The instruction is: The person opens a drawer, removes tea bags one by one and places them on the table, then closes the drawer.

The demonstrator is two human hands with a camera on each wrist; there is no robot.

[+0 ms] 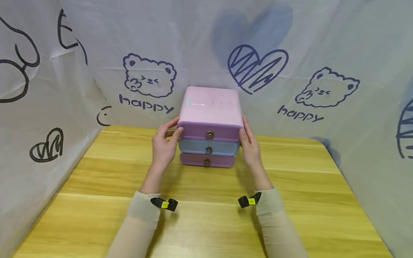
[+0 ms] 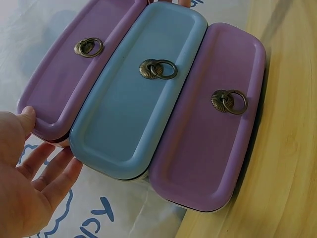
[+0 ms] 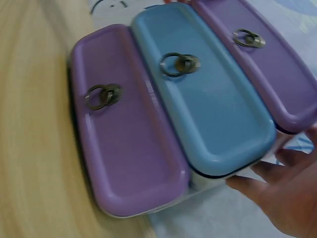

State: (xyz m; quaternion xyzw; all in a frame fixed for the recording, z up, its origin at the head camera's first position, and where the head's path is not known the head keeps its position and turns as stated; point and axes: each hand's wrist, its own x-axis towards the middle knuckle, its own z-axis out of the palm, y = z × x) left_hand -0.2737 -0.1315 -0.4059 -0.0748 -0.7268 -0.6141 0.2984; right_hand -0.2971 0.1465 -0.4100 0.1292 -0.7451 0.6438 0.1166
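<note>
We see left hand (image 1: pixel 164 144) and right hand (image 1: pixel 251 147) extended, fingers (image 2: pixel 62 182) gripping a drawer box (image 1: pixel 210 109), tabletop (image 1: pixel 206 191) spreading beyond both its sides.

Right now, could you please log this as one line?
both sides held: left hand, right hand | item: pink-topped three-drawer box | below: yellow wooden table

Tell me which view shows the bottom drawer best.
Left wrist: the bottom drawer shows its whole front there, close and sharp. Right wrist shows it whole too, but blurrier; head shows it small, from above.
</note>
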